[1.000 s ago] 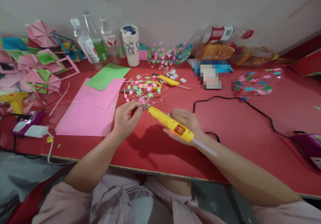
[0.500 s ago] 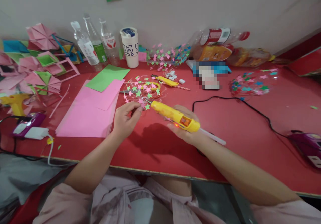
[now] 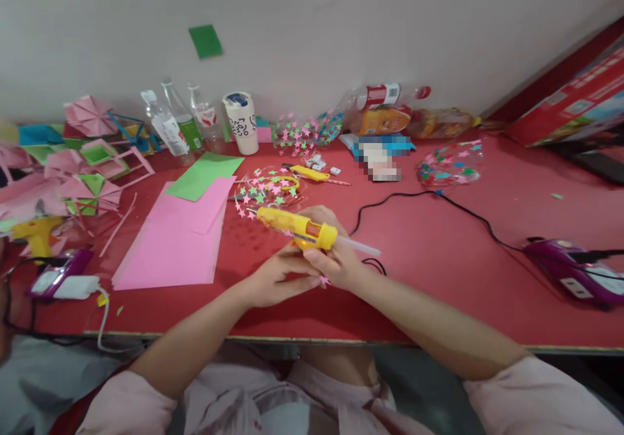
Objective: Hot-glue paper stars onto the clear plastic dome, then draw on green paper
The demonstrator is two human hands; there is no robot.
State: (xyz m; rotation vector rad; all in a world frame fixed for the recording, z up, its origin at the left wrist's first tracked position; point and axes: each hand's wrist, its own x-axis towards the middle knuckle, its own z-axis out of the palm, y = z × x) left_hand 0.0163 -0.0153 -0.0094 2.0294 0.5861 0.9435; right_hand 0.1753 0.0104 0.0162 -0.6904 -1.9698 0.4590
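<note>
My right hand (image 3: 336, 263) is wrapped around a yellow hot glue gun (image 3: 295, 225), its nozzle pointing left and a clear glue stick (image 3: 358, 246) jutting from the back. Below the gun, my left hand (image 3: 280, 276) meets my right hand, its fingertips pinched at a small pink paper star (image 3: 324, 280) and partly hidden. Just beyond the nozzle lies a clear rounded plastic piece dotted with pink and green stars (image 3: 263, 191). A yellow utility knife (image 3: 309, 173) rests behind it.
Pink paper sheets (image 3: 168, 253) and a green sheet (image 3: 205, 173) lie left. Bottles (image 3: 168, 126) and a white tumbler (image 3: 241, 126) stand along the wall. Folded paper crafts (image 3: 90, 119) and another yellow glue gun (image 3: 39, 230) sit far left. A black cord (image 3: 390, 194) reaches a purple power strip (image 3: 575, 269).
My left hand has left the star-covered plastic and moved right and toward me, meeting my right hand under the glue gun. The gun has drawn away from the piece. The view has tilted up.
</note>
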